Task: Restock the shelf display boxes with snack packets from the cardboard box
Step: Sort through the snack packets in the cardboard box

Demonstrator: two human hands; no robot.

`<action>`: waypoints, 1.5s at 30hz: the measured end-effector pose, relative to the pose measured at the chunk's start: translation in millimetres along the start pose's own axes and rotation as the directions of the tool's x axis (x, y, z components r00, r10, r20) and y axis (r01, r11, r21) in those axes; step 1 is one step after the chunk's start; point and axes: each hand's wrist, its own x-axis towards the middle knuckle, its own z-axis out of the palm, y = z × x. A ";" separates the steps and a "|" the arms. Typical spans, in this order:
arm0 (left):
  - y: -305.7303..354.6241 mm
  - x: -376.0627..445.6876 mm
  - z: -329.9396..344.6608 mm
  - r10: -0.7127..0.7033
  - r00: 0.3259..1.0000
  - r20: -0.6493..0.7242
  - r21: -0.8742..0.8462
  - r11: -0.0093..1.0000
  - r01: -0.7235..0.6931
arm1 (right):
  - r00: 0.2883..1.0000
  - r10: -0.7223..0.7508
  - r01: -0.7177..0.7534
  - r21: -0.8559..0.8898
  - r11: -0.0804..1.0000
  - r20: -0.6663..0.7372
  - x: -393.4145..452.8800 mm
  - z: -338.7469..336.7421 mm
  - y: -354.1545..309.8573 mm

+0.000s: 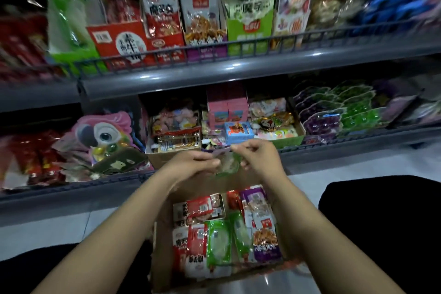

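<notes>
Head view: a green snack packet (226, 163) was held up between both hands just above the far edge of the cardboard box (164, 234). The left hand (195, 162) had its grip pinched on the packet's left edge; the right hand (257, 157) had its grip pinched on the top right corner. Red, green and purple packets (226, 229) were seen lying flat inside the cardboard box. Beyond the cardboard box, display boxes (164, 154) were seen on the lower shelf (334, 150), already holding mixed snacks.
</notes>
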 end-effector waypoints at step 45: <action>91.3 -39.1 -201.2 0.390 0.311 -0.867 0.114 0.762 -0.638 | 0.844 -0.414 0.465 -0.082 0.881 0.343 129.2 161.9 -326.3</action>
